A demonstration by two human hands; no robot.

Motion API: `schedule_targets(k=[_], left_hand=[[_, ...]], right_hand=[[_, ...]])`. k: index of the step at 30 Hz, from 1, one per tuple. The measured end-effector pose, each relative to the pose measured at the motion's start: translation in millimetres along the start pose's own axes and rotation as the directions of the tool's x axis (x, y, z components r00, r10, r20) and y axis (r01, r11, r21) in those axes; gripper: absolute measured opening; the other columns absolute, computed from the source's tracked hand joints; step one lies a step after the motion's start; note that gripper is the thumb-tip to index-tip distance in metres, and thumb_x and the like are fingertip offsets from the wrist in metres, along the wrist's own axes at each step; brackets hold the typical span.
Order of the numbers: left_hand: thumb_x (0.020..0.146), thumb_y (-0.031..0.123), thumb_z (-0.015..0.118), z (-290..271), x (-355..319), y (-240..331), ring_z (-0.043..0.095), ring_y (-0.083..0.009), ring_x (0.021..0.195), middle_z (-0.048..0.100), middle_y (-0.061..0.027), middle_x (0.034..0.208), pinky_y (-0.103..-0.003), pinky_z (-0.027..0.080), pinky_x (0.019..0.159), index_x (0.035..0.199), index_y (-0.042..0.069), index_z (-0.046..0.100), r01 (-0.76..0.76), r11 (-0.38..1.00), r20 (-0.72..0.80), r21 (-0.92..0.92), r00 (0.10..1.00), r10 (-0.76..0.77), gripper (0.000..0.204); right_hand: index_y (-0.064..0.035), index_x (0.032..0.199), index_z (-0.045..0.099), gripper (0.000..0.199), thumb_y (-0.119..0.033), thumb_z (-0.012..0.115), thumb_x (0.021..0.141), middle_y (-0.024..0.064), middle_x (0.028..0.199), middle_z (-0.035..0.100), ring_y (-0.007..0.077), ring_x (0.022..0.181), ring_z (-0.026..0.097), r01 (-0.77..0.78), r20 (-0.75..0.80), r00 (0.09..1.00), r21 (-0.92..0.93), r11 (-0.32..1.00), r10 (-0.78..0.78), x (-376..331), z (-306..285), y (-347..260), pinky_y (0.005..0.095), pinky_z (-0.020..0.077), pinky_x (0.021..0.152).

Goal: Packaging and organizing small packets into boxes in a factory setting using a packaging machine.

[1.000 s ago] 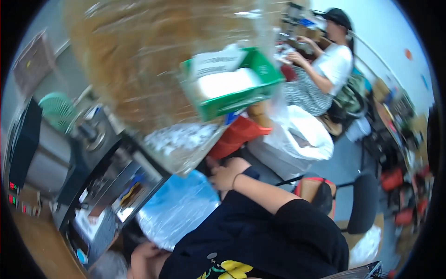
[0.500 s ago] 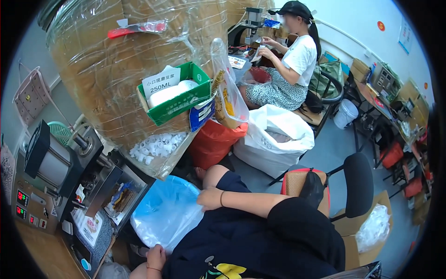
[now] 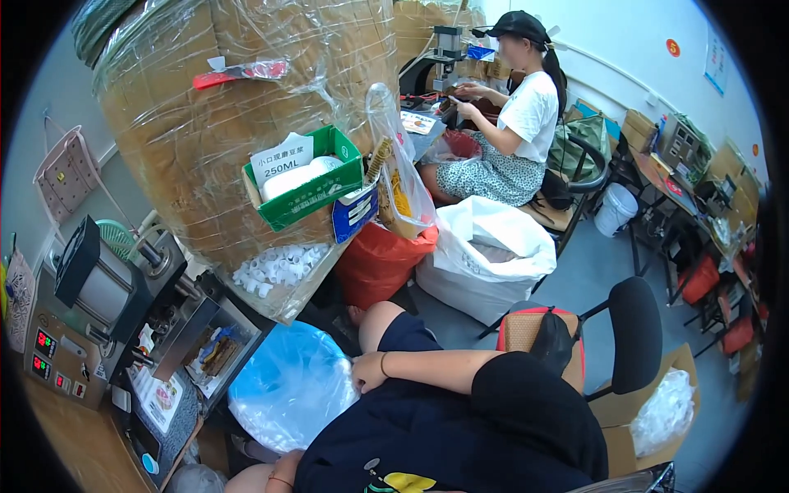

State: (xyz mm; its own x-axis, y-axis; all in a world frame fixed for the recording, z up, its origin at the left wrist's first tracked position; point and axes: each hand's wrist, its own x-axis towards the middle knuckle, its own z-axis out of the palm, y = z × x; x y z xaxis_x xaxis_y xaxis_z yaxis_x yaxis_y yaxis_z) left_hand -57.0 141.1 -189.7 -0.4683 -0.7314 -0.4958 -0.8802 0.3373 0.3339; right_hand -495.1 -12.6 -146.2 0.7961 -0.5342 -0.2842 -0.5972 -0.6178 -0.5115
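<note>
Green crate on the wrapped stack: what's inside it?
The green crate holds a white card standing at the front and a white roll or bundle behind it. Whatever lies beneath them is hidden by the crate walls.

Blue bag (image 3: 289, 394) and press machine (image 3: 123, 320) crowd the left; grey floor (image 3: 592, 263) open.

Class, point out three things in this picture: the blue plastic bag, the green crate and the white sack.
blue plastic bag (image 3: 289, 384), head view, middle of its crinkled top.
green crate (image 3: 316, 197), head view, front wall.
white sack (image 3: 485, 226), head view, folded-over rim.
</note>
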Motion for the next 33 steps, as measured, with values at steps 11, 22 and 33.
schedule_targets(k=[11,22,33], left_hand=[[0.092,0.048,0.049,7,55,3,0.063,-0.0383,0.111,0.067,-0.0187,0.118,-0.047,0.048,0.096,0.122,0.014,0.066,0.096,0.992,-0.210,-0.078,0.971,-0.110,0.049],[0.091,0.033,0.055,-68,-2,26,0.067,-0.0372,0.096,0.070,-0.0172,0.103,-0.048,0.053,0.084,0.096,0.006,0.072,0.536,0.813,-0.390,-0.228,0.715,-0.581,0.032],[0.093,0.041,0.055,-66,25,71,0.063,-0.0240,0.107,0.068,-0.0033,0.101,-0.057,0.033,0.107,0.104,0.022,0.071,0.196,0.979,-0.210,0.062,0.961,-0.179,0.027]], right_hand=[[-0.0073,0.124,0.068,0.056,-0.045,0.070,0.082,0.0168,0.144,0.051,0.0340,0.139,0.041,-0.283,0.207,0.923,-0.206,0.937,0.324,52,26,-13,0.0469,0.0425,0.106],[-0.0146,0.099,0.069,0.020,-0.028,0.066,0.084,0.0082,0.102,0.068,0.0288,0.100,0.066,-0.059,-0.192,0.981,-0.352,0.934,-0.011,17,-30,-78,0.0464,0.0531,0.078],[-0.0127,0.087,0.065,0.012,-0.020,0.056,0.085,0.0079,0.084,0.066,0.0306,0.084,0.067,0.405,0.082,0.914,-0.263,0.876,-0.398,81,54,-71,0.0463,0.0503,0.073]])
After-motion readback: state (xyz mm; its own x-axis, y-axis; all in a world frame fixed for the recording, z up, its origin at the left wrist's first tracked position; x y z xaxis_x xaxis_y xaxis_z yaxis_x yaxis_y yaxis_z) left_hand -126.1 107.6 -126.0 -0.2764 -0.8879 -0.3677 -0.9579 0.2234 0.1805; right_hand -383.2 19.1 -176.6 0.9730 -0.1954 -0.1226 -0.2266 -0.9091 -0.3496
